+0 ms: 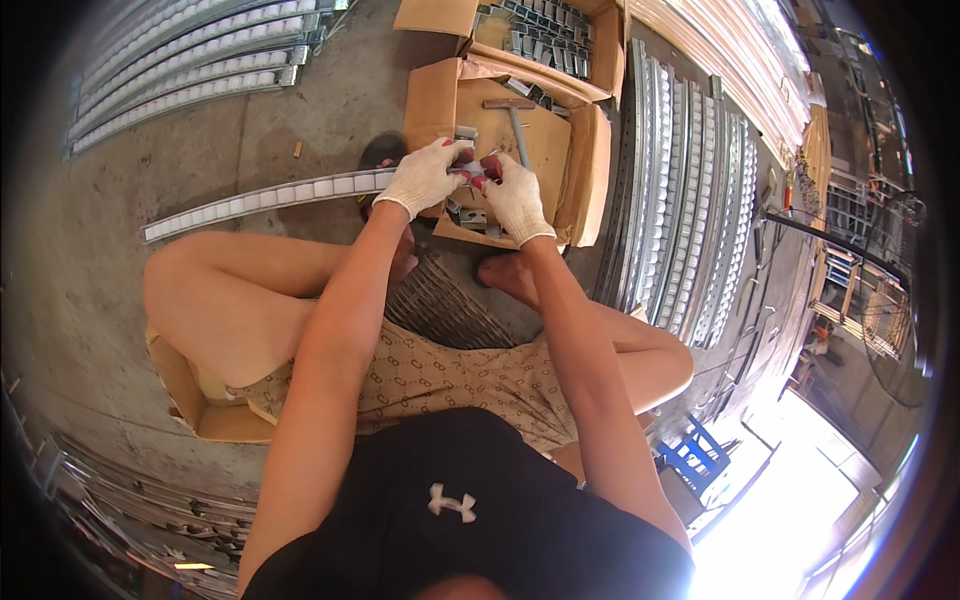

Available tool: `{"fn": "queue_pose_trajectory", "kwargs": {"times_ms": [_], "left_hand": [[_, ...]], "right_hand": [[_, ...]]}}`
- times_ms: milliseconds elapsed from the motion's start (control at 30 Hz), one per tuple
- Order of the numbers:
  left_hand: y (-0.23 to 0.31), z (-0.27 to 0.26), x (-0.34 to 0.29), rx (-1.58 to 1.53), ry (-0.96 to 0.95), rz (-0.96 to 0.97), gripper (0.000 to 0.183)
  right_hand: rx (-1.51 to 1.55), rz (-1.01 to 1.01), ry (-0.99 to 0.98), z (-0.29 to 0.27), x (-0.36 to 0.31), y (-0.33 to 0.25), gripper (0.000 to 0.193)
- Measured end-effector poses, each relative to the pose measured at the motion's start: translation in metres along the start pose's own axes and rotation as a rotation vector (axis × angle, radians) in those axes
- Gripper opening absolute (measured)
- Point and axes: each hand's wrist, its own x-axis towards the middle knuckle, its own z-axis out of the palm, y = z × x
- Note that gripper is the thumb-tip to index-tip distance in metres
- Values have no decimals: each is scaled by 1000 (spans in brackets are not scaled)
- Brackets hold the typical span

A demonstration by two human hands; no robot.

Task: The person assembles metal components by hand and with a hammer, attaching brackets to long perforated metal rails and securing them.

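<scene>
A long metal roller track point(270, 201) with a row of white rollers stretches from the left to my hands. Its right end is hidden by my fingers. My left hand point(425, 178), in a cream knit glove with bare fingertips, is closed round that end. Close beside it, my right hand point(516, 200), gloved alike, pinches at the same end; the small part between its fingertips is hard to make out. Below both hands stands an open cardboard box point(590, 180). In it lie a hammer point(518, 130) and several small metal brackets point(472, 217).
Behind is another cardboard box point(435, 15) full of metal brackets point(550, 42). Roller tracks are stacked on the floor at the right point(680, 190) and far left point(200, 60). My bent legs flank a pile of metal strips point(450, 305). A blue crate point(693, 453) stands lower right.
</scene>
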Motion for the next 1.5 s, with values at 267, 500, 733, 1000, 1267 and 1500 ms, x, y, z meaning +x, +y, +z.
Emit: {"fn": "queue_pose_trajectory", "kwargs": {"times_ms": [267, 500, 733, 1000, 1267, 1500], "left_hand": [[9, -3, -5, 62, -3, -21, 51], [12, 1, -5, 18, 64, -1, 51], [20, 6, -8, -3, 79, -8, 44], [22, 12, -9, 28, 121, -9, 47], [17, 11, -10, 58, 107, -47, 47], [17, 6, -13, 25, 69, -19, 45]], "right_hand": [[195, 169, -72, 0, 3, 3, 30], [189, 86, -159, -15, 7, 8, 30], [180, 49, -13, 1, -5, 22, 35], [224, -10, 3, 3, -4, 36, 38], [-90, -10, -24, 0, -9, 11, 43], [78, -12, 25, 7, -18, 15, 41]]}}
